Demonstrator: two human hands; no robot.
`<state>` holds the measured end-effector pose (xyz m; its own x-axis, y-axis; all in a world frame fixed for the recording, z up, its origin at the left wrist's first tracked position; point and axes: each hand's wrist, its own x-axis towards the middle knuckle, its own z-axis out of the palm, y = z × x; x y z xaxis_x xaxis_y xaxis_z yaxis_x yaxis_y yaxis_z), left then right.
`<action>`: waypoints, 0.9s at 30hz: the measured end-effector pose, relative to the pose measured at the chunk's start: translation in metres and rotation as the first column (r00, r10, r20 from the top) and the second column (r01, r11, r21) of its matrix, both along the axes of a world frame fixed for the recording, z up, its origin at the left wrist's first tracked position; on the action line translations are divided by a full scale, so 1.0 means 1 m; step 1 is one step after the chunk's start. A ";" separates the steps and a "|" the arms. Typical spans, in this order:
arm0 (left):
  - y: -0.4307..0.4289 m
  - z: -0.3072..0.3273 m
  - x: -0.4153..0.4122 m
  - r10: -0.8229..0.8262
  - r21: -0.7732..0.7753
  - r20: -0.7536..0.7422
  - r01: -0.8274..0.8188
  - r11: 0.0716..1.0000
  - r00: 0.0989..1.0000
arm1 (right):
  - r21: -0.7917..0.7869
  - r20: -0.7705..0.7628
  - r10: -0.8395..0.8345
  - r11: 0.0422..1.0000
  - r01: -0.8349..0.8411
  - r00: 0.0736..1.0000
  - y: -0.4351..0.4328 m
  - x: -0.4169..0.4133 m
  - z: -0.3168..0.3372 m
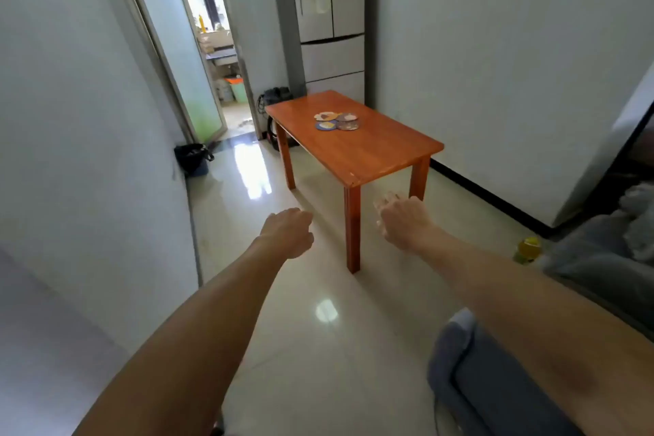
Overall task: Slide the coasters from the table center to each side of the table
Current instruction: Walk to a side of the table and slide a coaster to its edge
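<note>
A small cluster of round coasters [337, 121] lies near the middle of an orange-brown wooden table [385, 156], some way ahead of me. Both my arms reach forward over the floor, short of the table. My left hand [288, 231] hangs left of the table's near leg with its fingers curled down and nothing in it. My right hand [401, 218] is in front of the near edge, fingers loosely apart and blurred, holding nothing.
A tall grey fridge [332, 18] stands behind the table. A black bin [193, 158] sits by the left wall near an open doorway [208, 46]. A grey sofa [601, 258] and a yellow bottle [528, 248] are at the right. Glossy tiles cover the floor.
</note>
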<state>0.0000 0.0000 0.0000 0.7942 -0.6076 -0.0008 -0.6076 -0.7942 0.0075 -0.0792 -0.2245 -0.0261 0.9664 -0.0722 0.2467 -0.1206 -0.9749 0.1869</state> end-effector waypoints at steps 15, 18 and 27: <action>-0.154 -0.069 0.164 -0.032 -0.010 0.046 0.033 0.999 0.998 | -0.073 -0.188 -0.002 0.997 -0.012 0.982 -0.140 0.189 -0.054; -0.180 -0.080 0.204 -0.037 -0.016 0.037 0.037 0.999 0.999 | -0.059 -0.196 -0.005 0.998 -0.007 0.981 -0.169 0.230 -0.061; -0.271 -0.117 0.368 -0.082 -0.049 -0.049 0.079 0.996 0.995 | 0.008 -0.205 -0.046 0.999 0.049 0.978 -0.263 0.374 -0.096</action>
<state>0.3683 -0.2708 -0.1171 0.7423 -0.6700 -0.0101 -0.6675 -0.7407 0.0767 0.2949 -0.4876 -0.1219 0.9917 -0.1214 0.0424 -0.1274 -0.9715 0.1996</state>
